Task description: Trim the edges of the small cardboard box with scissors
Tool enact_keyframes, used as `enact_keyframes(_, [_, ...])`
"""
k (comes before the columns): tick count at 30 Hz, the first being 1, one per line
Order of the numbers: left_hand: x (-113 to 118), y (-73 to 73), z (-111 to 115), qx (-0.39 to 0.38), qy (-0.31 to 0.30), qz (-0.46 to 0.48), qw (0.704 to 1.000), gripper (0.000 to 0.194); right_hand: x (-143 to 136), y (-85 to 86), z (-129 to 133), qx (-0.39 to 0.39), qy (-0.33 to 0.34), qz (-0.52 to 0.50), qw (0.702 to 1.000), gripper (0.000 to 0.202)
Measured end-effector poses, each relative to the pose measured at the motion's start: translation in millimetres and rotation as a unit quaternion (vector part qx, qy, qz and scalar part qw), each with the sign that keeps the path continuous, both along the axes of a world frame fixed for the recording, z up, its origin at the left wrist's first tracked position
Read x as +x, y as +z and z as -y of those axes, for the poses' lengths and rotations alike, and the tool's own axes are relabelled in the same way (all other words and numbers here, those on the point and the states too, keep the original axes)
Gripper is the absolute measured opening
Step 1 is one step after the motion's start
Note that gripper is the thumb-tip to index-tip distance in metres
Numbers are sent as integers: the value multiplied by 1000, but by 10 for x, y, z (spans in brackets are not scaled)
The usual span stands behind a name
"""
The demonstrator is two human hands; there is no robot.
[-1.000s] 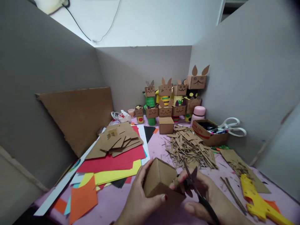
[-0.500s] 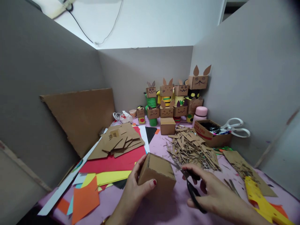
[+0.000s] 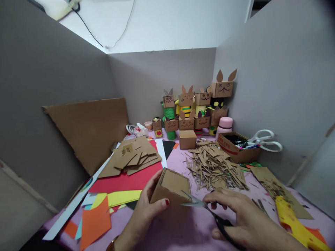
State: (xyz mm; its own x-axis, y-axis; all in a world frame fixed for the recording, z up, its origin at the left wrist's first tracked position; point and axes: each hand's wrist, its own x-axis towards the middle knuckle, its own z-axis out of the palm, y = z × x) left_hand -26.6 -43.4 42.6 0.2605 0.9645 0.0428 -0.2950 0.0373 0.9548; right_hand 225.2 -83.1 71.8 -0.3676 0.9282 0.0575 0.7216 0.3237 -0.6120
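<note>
A small cardboard box (image 3: 174, 183), tilted, is gripped from its left side by my left hand (image 3: 150, 211), with the thumb along the near face. My right hand (image 3: 235, 216) holds black-handled scissors (image 3: 196, 204), fingers through the loops. Their blades are spread apart and point left at the box's right near edge. Whether the blades touch the cardboard I cannot tell. Beyond the box lies a heap of thin cardboard scraps (image 3: 214, 165). Cut cardboard pieces (image 3: 133, 155) are stacked to the left, on red paper (image 3: 128, 181).
Cardboard animal figures (image 3: 186, 101) stand along the back, with a closed box (image 3: 187, 140) before them. At right are a pink bottle (image 3: 224, 125), an open carton (image 3: 242, 153) with white scissors (image 3: 265, 140), and a yellow glue gun (image 3: 293, 223). Orange paper (image 3: 95, 223) lies front left.
The scissors have swung from the box's far right edge to its near right side, and their blades have spread. My left hand and the box have shifted slightly left.
</note>
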Motion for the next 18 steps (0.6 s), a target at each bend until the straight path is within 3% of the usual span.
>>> enact_keyframes(12, [30,-9,38,8,11,5,1000,76,-35,-70,32,134,43,42,989,54])
enact_keyframes(18, [52,-20,67,-7,-5,32,999,77,-32,-70,28,130,55,33,989,51])
